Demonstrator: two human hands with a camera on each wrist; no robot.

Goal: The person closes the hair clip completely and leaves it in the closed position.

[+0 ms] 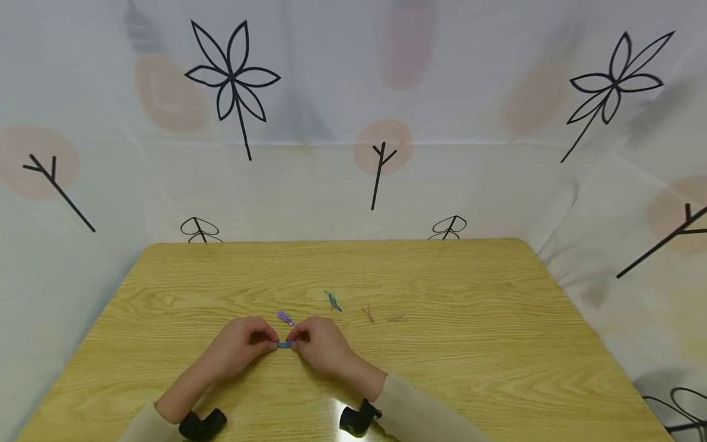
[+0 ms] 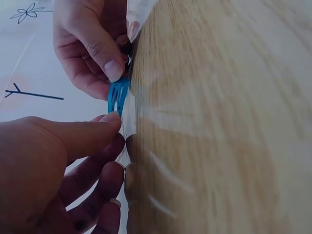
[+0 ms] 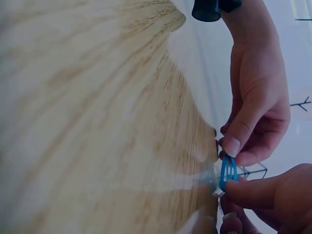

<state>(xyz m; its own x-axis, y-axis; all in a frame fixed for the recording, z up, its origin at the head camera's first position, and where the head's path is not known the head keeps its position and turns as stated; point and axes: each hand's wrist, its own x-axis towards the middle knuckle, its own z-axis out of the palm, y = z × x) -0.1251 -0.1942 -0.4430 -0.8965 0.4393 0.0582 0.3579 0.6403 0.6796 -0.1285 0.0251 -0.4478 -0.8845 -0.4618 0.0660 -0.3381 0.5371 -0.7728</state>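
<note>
A blue snap hair clip is stretched between both hands, close over the wooden table. My left hand pinches one end of it between thumb and fingertips. At the other end, my right hand pinches it the same way. Slots in the hair clip show between the two thumbs in the right wrist view, while its ends are covered by fingertips. Just beyond the hands lies a purple hair clip.
Farther back on the table lie overlapping green and blue clips. To their right are a thin reddish-brown piece and a pale tan one. A patterned white cloth hangs behind the table.
</note>
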